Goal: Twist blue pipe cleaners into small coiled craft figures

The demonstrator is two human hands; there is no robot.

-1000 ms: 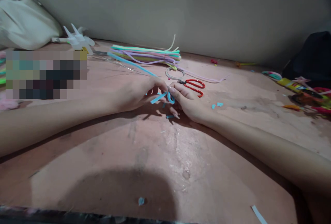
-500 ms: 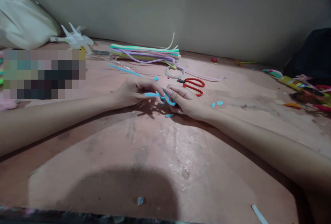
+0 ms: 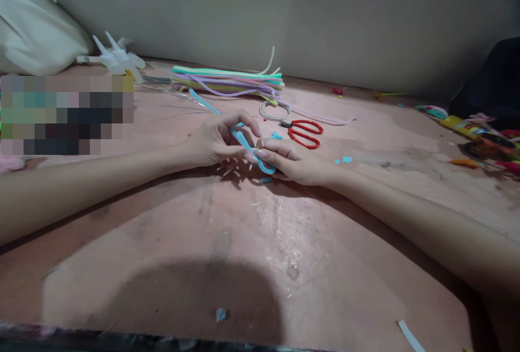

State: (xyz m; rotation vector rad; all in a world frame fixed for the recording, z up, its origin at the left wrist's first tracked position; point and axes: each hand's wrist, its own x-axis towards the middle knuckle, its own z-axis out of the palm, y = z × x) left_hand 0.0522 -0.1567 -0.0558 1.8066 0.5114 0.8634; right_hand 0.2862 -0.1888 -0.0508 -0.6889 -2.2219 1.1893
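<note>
Head view shows the left hand [image 3: 217, 141] and the right hand [image 3: 294, 163] meeting at the middle of the pink table [image 3: 260, 254], both pinched shut on one blue strip [image 3: 244, 142] that curls into a loop at the right fingertips. Red scissors [image 3: 304, 132] lie just beyond the right hand, and a bundle of pastel strips [image 3: 227, 81] sits farther back near the wall.

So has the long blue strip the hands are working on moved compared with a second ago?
Yes. The blue strip has swung: its free end now points up and away toward the bundle of coloured strips, while the red scissors lie unmoved.
</note>
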